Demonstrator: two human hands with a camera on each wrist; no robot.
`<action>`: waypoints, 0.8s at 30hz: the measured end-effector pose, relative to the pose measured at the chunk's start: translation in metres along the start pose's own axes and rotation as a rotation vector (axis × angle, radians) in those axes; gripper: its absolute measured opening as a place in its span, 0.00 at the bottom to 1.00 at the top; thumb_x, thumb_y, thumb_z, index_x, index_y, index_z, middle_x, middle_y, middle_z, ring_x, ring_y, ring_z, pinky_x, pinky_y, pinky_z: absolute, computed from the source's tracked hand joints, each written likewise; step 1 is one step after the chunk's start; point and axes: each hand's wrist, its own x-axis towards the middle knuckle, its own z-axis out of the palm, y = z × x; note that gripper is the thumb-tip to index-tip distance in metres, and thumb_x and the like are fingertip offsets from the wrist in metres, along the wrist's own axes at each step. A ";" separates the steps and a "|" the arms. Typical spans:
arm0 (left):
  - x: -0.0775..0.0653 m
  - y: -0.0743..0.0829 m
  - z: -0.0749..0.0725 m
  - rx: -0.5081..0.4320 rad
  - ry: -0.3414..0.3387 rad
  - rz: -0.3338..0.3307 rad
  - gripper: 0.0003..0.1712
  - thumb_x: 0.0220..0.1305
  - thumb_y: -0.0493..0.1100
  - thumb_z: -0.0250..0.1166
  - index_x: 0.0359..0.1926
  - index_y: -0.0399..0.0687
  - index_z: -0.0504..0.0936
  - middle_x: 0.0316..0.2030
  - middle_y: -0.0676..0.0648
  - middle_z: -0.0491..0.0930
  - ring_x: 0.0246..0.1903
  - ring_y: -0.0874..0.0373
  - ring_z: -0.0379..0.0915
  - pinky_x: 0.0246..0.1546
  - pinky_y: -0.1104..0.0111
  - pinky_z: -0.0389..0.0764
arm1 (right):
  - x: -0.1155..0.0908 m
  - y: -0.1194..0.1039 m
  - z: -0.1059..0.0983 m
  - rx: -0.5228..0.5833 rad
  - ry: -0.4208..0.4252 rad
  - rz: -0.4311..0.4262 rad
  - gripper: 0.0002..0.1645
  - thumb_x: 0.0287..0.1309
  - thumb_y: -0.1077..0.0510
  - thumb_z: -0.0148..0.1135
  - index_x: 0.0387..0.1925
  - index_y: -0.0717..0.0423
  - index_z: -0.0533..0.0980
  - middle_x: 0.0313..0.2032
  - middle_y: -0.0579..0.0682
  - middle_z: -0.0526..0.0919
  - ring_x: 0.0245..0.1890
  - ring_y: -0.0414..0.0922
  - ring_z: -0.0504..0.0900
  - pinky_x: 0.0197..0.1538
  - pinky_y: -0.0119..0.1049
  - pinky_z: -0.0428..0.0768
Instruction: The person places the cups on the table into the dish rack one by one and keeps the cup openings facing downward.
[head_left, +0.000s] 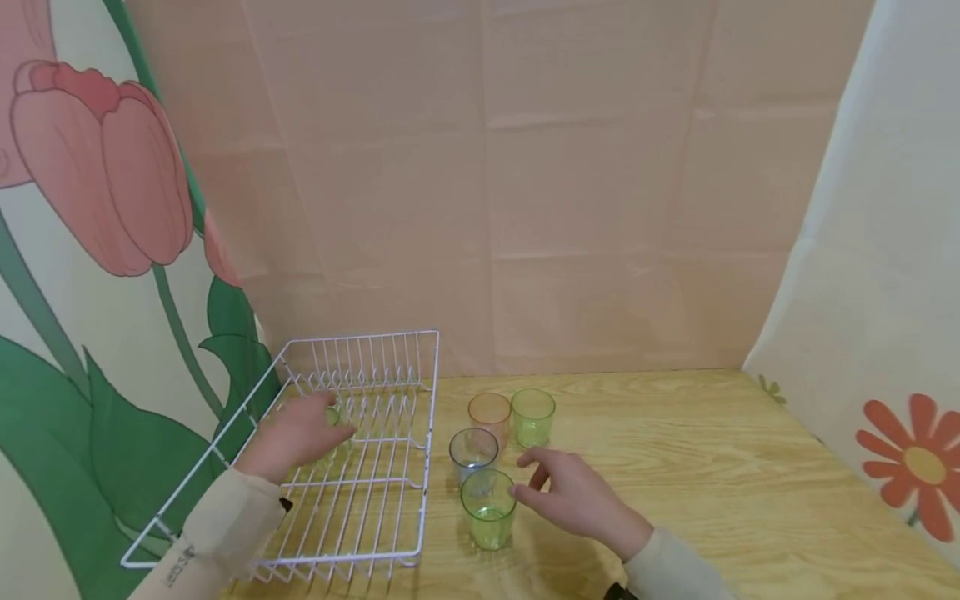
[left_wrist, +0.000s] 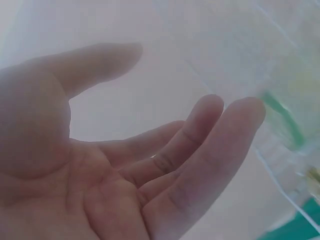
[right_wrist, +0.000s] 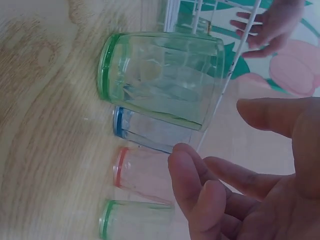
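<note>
My left hand (head_left: 296, 433) hovers over the white wire dish rack (head_left: 423, 500), fingers loosely bent and apart, gripping nothing in the left wrist view. Beside and partly behind it, a green-tinted clear cup (head_left: 343, 446) stands in the rack, mostly hidden. On the table, the nearest green cup (head_left: 489, 512) stands upright. My right hand (head_left: 573, 496) is just right of its rim, thumb and fingers spread; the right wrist view shows a gap between them and this cup. Behind it stand a blue-tinted cup (head_left: 474, 454), an orange-red cup (head_left: 490, 417) and another green cup (head_left: 533, 421).
The wood-patterned table (head_left: 675, 467) runs back to a pinkish sheet (head_left: 600, 208). A tulip-printed sheet (head_left: 105, 175) borders the rack on the left, and a white flower-printed sheet (head_left: 885, 275) hangs on the right.
</note>
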 end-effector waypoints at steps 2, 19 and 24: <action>-0.005 0.014 0.002 0.000 0.021 0.040 0.33 0.59 0.53 0.62 0.56 0.31 0.70 0.49 0.33 0.77 0.45 0.40 0.75 0.44 0.50 0.75 | 0.001 0.001 0.002 0.005 -0.003 0.012 0.27 0.57 0.41 0.60 0.51 0.55 0.75 0.28 0.45 0.81 0.20 0.38 0.75 0.24 0.36 0.73; -0.060 0.096 0.016 -0.113 0.037 0.228 0.23 0.57 0.57 0.65 0.49 0.49 0.77 0.25 0.56 0.76 0.18 0.64 0.68 0.18 0.67 0.68 | 0.007 0.001 0.015 0.011 -0.002 0.022 0.27 0.61 0.42 0.57 0.50 0.60 0.74 0.24 0.43 0.78 0.24 0.39 0.74 0.25 0.36 0.72; -0.069 0.108 0.018 -0.131 0.042 0.301 0.23 0.57 0.59 0.63 0.47 0.50 0.77 0.27 0.56 0.79 0.20 0.66 0.69 0.20 0.68 0.69 | 0.007 0.003 0.017 0.016 -0.013 0.027 0.27 0.61 0.42 0.56 0.49 0.60 0.74 0.24 0.44 0.79 0.24 0.39 0.74 0.25 0.37 0.72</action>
